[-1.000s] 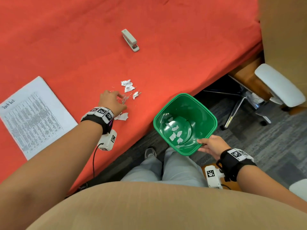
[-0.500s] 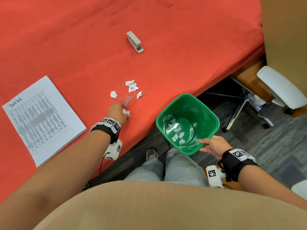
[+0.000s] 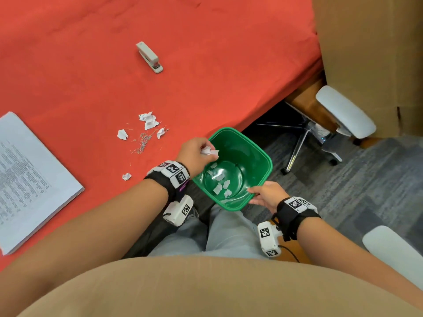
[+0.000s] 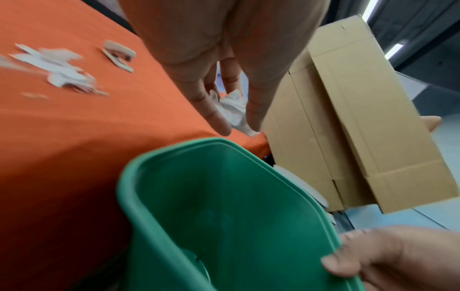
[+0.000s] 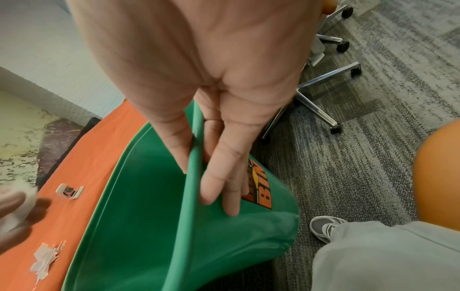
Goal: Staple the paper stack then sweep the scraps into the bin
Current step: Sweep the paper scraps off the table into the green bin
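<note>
the crumpled scrap [image 3: 209, 152] sits pinched in your left hand [image 3: 194, 154], over the near-left rim of the green bin [image 3: 263, 161], which you hold off the table's edge above your lap. in the left wrist view your thumb and fingers [image 4: 214, 112] point down and close around the white wad [image 4: 231, 110], just above the bin's rim [image 4: 174, 145]. your right hand [image 3: 266, 196] grips the bin's near rim, thumb inside, fingers [image 5: 224, 177] down the outer wall over an orange label that they partly cover. several scraps [image 3: 220, 184] lie in the bin's bottom. more scraps [image 3: 148, 120] and loose staples [image 3: 143, 143] lie on the red tablecloth [image 3: 80, 76], one small scrap [image 3: 126, 176] apart near your left wrist. the stapler [image 3: 150, 57] lies farther back, and the paper stack [image 3: 29, 179] is cut off at the left edge. the left wrist view is motion-blurred, so the table scraps there smear. your torso hides the lower part of the head view.
</note>
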The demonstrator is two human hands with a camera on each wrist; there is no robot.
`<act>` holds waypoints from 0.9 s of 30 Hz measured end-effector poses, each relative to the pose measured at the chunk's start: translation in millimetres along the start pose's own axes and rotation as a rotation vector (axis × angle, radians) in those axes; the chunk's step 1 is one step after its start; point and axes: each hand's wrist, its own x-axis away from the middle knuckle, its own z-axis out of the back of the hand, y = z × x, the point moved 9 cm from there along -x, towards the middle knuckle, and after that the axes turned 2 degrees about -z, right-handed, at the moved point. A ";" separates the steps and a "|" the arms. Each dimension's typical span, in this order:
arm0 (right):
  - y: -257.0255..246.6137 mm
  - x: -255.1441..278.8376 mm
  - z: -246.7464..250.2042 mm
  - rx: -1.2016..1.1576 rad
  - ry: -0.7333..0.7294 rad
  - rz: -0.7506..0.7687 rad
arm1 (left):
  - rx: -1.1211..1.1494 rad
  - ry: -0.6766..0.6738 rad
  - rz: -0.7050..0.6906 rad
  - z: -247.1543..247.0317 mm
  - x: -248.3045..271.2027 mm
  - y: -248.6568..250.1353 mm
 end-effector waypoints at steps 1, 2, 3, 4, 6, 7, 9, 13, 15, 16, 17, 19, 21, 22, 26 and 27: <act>0.0 0.1 -0.3 0.003 -0.002 -0.001 | 0.009 -0.048 -0.009 -11.7 0.4 4.1; 0.3 -0.8 0.2 0.017 0.002 -0.003 | 0.003 -0.086 -0.019 -19.4 0.1 6.0; 0.1 -1.0 0.3 0.031 0.000 -0.003 | -0.018 -0.108 -0.030 -21.7 0.1 7.6; 0.6 -1.5 -0.4 0.042 -0.008 -0.003 | -0.037 -0.102 -0.032 -18.1 -0.1 6.3; 0.1 -0.9 -2.1 0.071 -0.021 -0.005 | -0.048 -0.029 0.000 2.8 -1.4 -4.1; 0.3 -0.5 -2.2 0.071 -0.017 -0.005 | -0.062 0.022 0.023 18.4 -1.2 -14.0; 1.1 0.3 -1.9 0.015 -0.006 -0.014 | -0.134 0.124 0.082 55.3 2.1 -43.1; 0.0 0.9 -2.7 -0.022 -0.025 -0.025 | -0.357 0.236 0.292 120.4 29.1 -115.1; -0.6 -1.3 -1.9 -0.027 -0.014 -0.027 | -0.439 0.224 0.408 135.8 49.1 -144.1; -0.6 -2.7 -1.6 -0.029 -0.009 -0.025 | -0.469 0.199 0.452 137.8 57.4 -155.4; -1.0 -2.8 -1.9 -0.023 -0.008 -0.022 | -0.490 0.163 0.486 136.8 63.9 -165.1; -1.6 -2.8 -2.2 -0.004 -0.004 -0.016 | -0.503 0.101 0.516 129.3 70.0 -178.2; -2.2 -1.1 -3.3 0.006 -0.008 -0.015 | -0.496 0.090 0.504 124.0 68.8 -182.2; -2.3 -0.2 -3.6 0.008 -0.009 -0.015 | -0.494 0.093 0.487 122.1 66.3 -181.7; -2.9 5.6 -5.3 0.013 -0.004 -0.013 | -0.484 0.087 0.426 114.1 51.2 -164.4; -2.9 7.0 -6.1 0.013 -0.008 -0.013 | -0.464 0.091 0.403 111.3 47.1 -154.9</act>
